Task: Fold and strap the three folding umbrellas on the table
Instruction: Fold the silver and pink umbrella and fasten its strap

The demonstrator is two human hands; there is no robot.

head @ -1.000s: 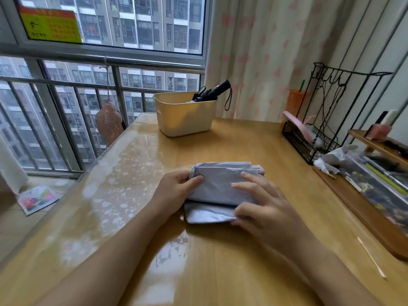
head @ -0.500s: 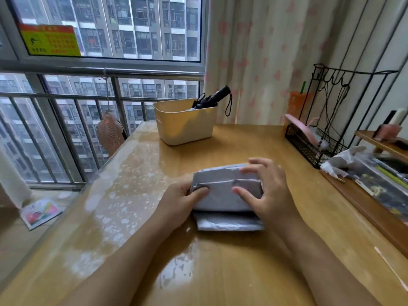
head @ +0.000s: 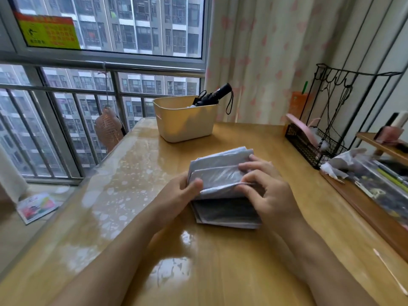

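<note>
Gripping the grey umbrella (head: pixel 218 173) at both ends, the person held it down near the middle of the table (head: pixel 198 272). The left hand (head: pixel 176 195) clamped the left end with its thumb on top; its other fingers were tucked behind the bundle, out of sight. The right hand (head: pixel 271 195) lay over the right end, its fingers (head: pixel 251 167) curled down onto the pleated cloth and pinching an upper fold against the layers beneath.

Likely reason for the hold: the left hand steadied the bundle on the glossy top while the right gathered loose pleats flat, ready for wrapping. A lower flap of cloth lay spread on the table under the hands, dark in their shadow.

No strap could be found; it may have sat under the right palm or beneath the bundle. The handle and shaft could not be made out either.

Near the far edge stood a cream basket (head: pixel 183 127) with a black umbrella (head: pixel 215 94) leaning out of it, handle end up and wrist loop hanging past the rim. It looked folded, but its strap could not be told. A pale scrap showed beside it inside the basket, too little to identify. The wire rack (head: pixel 309 151) at the right edge was blurred, its contents unclear.
</note>
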